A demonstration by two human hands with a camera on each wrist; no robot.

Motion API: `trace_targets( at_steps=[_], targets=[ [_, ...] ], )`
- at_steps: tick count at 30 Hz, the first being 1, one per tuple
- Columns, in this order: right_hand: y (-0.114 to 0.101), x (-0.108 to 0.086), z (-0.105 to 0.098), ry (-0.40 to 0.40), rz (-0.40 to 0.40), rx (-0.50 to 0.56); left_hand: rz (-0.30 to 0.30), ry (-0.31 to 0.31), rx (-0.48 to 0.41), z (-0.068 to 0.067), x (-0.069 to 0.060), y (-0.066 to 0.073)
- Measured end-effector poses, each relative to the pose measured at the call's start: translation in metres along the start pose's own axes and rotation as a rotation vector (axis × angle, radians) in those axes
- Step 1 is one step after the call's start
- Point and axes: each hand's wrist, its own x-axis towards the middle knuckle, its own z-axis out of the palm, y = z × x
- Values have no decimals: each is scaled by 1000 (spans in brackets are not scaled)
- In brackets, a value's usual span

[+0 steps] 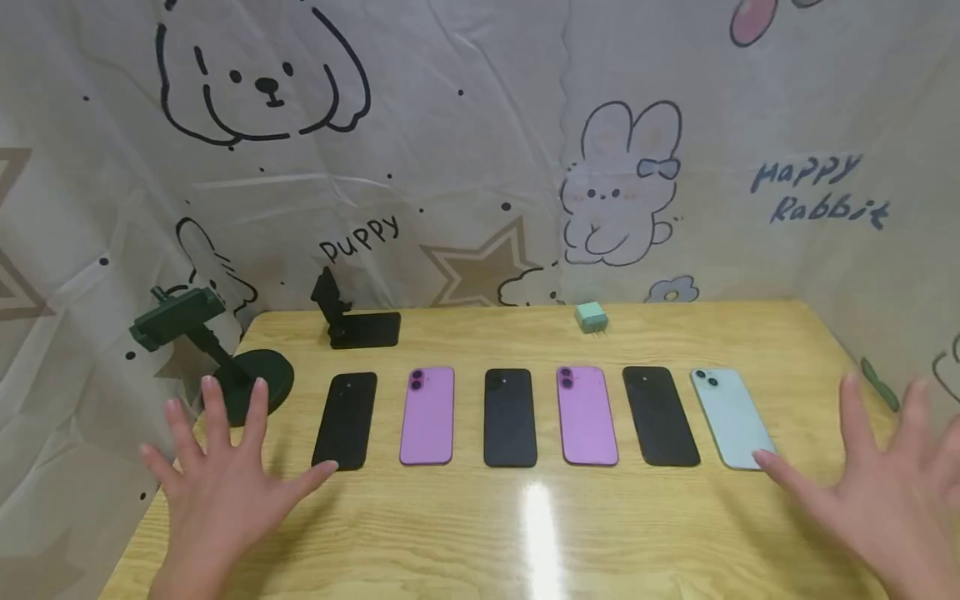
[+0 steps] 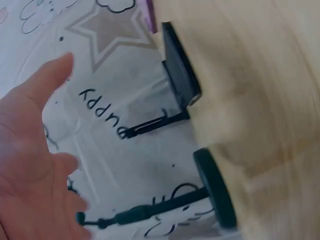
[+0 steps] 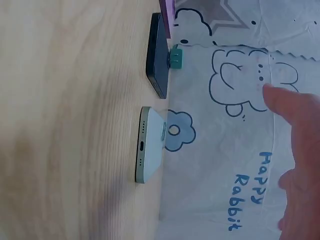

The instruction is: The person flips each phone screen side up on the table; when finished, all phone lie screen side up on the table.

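Observation:
My left hand [image 1: 225, 483] hovers above the table's left side, fingers spread and holding nothing. In the head view its thumb tip overlaps the lower corner of the leftmost black phone [image 1: 345, 421]. Over the right side is my right hand [image 1: 885, 492], also spread and without anything in it; its thumb tip overlaps a pale blue phone [image 1: 733, 419]. Between these lie a purple phone [image 1: 427, 417], a dark phone [image 1: 510, 418], a second purple phone [image 1: 587, 417] and another black phone [image 1: 662, 417], all in one row. The right wrist view shows the pale phone [image 3: 151, 145] apart from that hand.
A dark green stand [image 1: 258, 375] with a round base stands behind my left hand. Right of it is a black folding stand [image 1: 366, 330]. A small green charger plug [image 1: 592, 317] lies near the back edge. Printed cloth [image 1: 465, 150] hangs behind the wooden table [image 1: 420, 533].

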Motion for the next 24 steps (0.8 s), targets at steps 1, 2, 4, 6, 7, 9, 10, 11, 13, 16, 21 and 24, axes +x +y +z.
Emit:
trace_targets(
  at_steps=[1, 2, 4, 6, 7, 9, 10, 11, 13, 16, 21, 24],
  targets=[
    [-1, -3, 1, -2, -13, -17, -1, -12, -4, -2, -3, -2],
    [-2, -8, 2, -15, -20, -41, -1, -24, -8, -3, -6, -4],
    [-5, -17, 5, -54, -51, -80, 1, -64, -19, -8, -11, -8],
    [-13, -26, 8, -149, -89, -116, -5, -138, -36, -13, -14, -10],
    [-19, -29, 9, -208, -114, -116, -11, -190, -48, -15, -15, -10],
    [-33, -36, 13, -314, -177, -75, -14, -290, -83, -17, -15, -10],
    [-41, -39, 15, -357, -205, -37, -18, -337, -105, -17, -15, -9],
    [-52, -41, 17, -397, -227, 5, -20, -374, -124, -16, -15, -8],
    [-76, -45, 22, -482, -229, 120, -18, -410, -176, -13, -16, -7],
    [-116, -46, 29, -576, -241, 404, 5, -360, -263, -7, -16, -6],
    [-189, -40, 50, -679, -318, 882, 16, -219, -443, 3, -6, -9],
    [-232, -34, 67, -732, -322, 1049, -25, -212, -529, 9, 4, -9]
  ],
)
